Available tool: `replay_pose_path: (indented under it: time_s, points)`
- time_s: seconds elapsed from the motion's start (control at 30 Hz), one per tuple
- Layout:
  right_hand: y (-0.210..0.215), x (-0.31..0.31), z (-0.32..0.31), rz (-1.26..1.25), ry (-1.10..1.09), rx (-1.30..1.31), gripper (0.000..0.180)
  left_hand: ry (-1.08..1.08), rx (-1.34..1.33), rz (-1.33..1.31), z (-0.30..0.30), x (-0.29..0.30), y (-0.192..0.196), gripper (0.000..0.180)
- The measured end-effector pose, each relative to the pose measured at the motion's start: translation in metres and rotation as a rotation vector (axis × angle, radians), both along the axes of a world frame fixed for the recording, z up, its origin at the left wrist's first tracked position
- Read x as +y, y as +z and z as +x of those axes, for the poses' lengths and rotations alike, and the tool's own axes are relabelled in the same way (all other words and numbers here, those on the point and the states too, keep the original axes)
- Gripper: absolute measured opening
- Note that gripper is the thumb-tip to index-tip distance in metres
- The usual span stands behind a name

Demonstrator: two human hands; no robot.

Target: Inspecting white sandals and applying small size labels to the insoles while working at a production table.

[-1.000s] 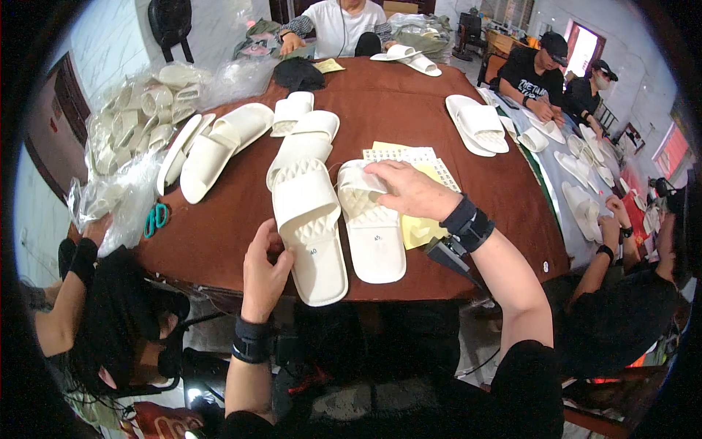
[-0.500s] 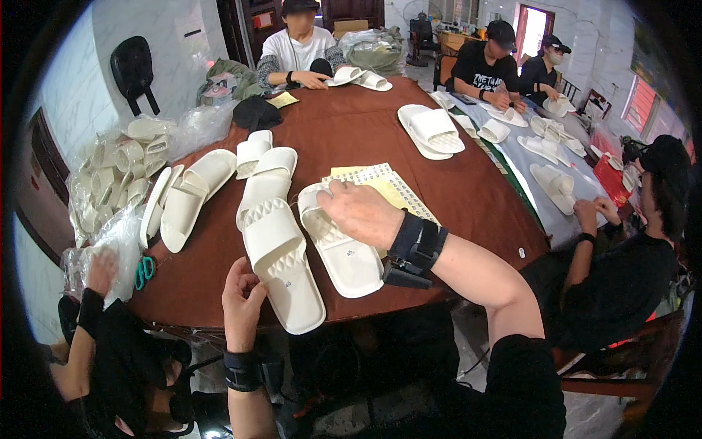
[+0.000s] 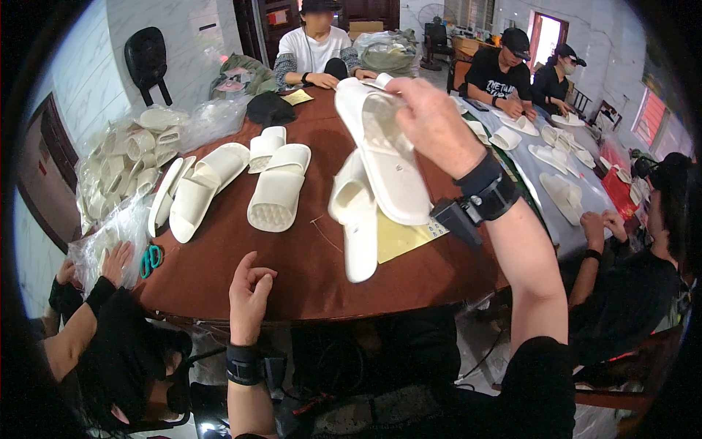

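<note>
Above the round brown bench (image 3: 292,271), toward one o'clock: right hand (image 3: 439,124) now raised, fingers pinched on the heel end of a white slipper (image 3: 384,150) that lay flat on the wood half a second ago, sole turned up and toe hanging down toward six o'clock. Just below, its mate (image 3: 355,219), also up off the bench, seemingly carried along with it. Left hand (image 3: 248,293) off the shoes altogether, at seven o'clock by the bench edge, fingers loosely curled on nothing. Probably a lift for inspection of the pair. Yellow paper (image 3: 402,234) uncovered beneath; other slippers (image 3: 278,190) unmoved at eleven o'clock
</note>
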State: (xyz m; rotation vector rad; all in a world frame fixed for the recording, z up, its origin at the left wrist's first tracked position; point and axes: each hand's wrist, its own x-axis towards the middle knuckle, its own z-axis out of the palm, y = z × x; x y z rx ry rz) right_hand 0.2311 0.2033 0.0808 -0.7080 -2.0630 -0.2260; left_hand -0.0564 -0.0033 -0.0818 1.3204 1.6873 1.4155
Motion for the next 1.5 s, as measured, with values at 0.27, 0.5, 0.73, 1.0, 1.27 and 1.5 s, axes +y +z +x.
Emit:
replay_pose_path:
  time_s: [0.27, 0.5, 0.73, 1.0, 1.27, 1.5]
  points:
    - [0.068, 0.068, 0.099, 0.124, -0.462, 0.040, 0.026, -0.038, -0.036, 0.040, -0.003, 0.000, 0.000, 0.050]
    - [0.041, 0.108, 0.217, -0.018, -0.840, 0.216, 0.039, -0.014, -0.230, -0.026, -0.019, 0.007, 0.009, 0.057]
    - [-0.031, 0.148, 0.254, -0.111, -0.623, 0.255, 0.044, -0.105, -0.830, -0.135, -0.038, 0.060, 0.019, 0.047]
    - [-0.063, 0.100, 0.178, -0.154, -0.352, 0.103, 0.032, -0.099, -0.977, -0.263, -0.033, 0.114, 0.021, 0.042]
    - [-0.066, 0.044, 0.116, -0.461, -0.097, -0.071, 0.032, -0.180, -0.778, -0.107, -0.024, 0.123, 0.037, 0.039]
    - [-0.059, 0.005, 0.066, -0.627, 0.091, -0.071, 0.035, -0.410, -0.533, 0.039, -0.003, 0.075, 0.076, 0.029]
